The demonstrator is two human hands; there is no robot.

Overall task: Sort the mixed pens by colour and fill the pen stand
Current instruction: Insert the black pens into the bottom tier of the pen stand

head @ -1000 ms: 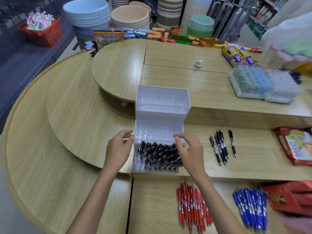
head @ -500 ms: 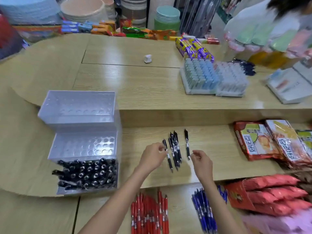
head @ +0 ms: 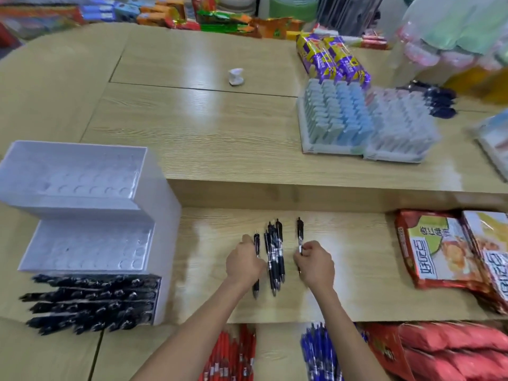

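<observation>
The shelf [head: 357,292] runs right from the stand [head: 90,243], with a raised step behind it. Its front edge drops to a lower board where the red pens [head: 233,358] and blue pens [head: 319,353] lie, right of the stand and nearer the person. The stand's lowest tier is packed with black pens [head: 96,301], and its two upper tiers show bare holes. Snack packs [head: 439,251] sit far right of the stand, so bare wood lies between for a sideways carry. Near the stand's right side lie the loose black pens [head: 275,254], side by side. The left hand [head: 243,264] curls round the leftmost one. The right hand [head: 314,264] seems to pinch the rightmost, though blur leaves that grip uncertain. These pens look light, stiff and smooth, likely to roll or slip from a bunch. They are best taken at mid-barrel, a few at a time.
</observation>
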